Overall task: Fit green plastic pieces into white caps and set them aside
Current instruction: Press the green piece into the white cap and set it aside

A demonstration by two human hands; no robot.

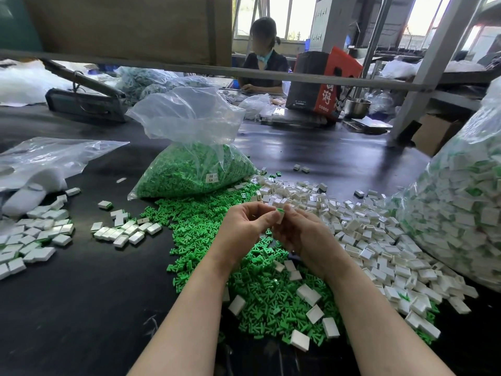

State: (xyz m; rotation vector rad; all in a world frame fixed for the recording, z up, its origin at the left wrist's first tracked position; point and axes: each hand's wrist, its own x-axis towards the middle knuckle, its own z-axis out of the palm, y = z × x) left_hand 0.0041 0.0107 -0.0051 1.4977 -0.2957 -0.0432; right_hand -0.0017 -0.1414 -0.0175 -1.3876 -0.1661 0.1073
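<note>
Over our dark bench (81, 294), a clear bag (195, 158) holds green pieces while our left hand (244, 223) and right hand (301, 234) pinch a boxy white cap (279, 217) tipped by a green piece (280, 210).

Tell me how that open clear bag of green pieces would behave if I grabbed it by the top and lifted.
The clear bag of green pieces would probably sag and shift, since its thin film looks floppy and crumpled. It is likely rather heavy, being packed full at the bottom. Its mouth stands open, so tilting it could spill pieces onto the dark table.
</note>
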